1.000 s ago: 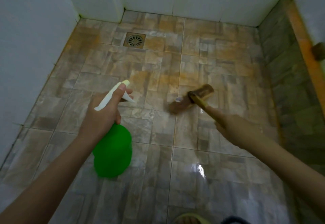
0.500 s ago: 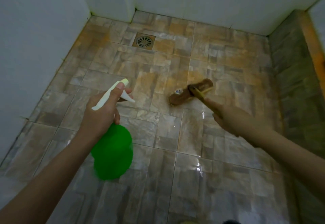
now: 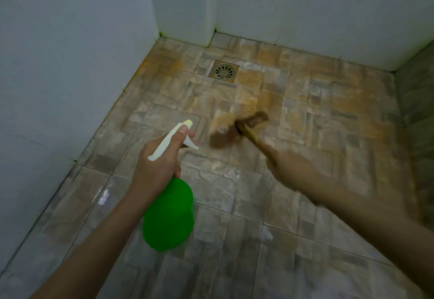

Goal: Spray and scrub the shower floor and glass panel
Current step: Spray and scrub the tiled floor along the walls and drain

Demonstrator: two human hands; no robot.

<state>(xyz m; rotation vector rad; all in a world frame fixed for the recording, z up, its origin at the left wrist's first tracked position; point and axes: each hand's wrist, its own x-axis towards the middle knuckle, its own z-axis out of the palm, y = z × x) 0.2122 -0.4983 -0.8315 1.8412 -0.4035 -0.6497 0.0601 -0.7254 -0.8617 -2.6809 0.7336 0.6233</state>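
Left hand point(image 3: 156, 167) grips my green, white-triggered spray bottle point(image 3: 168, 214), nozzle pointing ahead; right hand point(image 3: 291, 169) clasps my brown long-handled scrub brush point(image 3: 237, 129), handle angled back toward me.

The spray bottle point(image 3: 168, 214) has a bright green body and a pale cream-white trigger head. The shower floor point(image 3: 305, 115) is tiled in a patchwork of grey, beige and brown stone-look blocks, with orange staining toward the far side. The drain cover point(image 3: 224, 71) is dull bronze with a radial slot pattern. The scrub brush point(image 3: 237, 129) is brown with a yellowish handle. The walls point(image 3: 70, 52) are plain pale blue-white.
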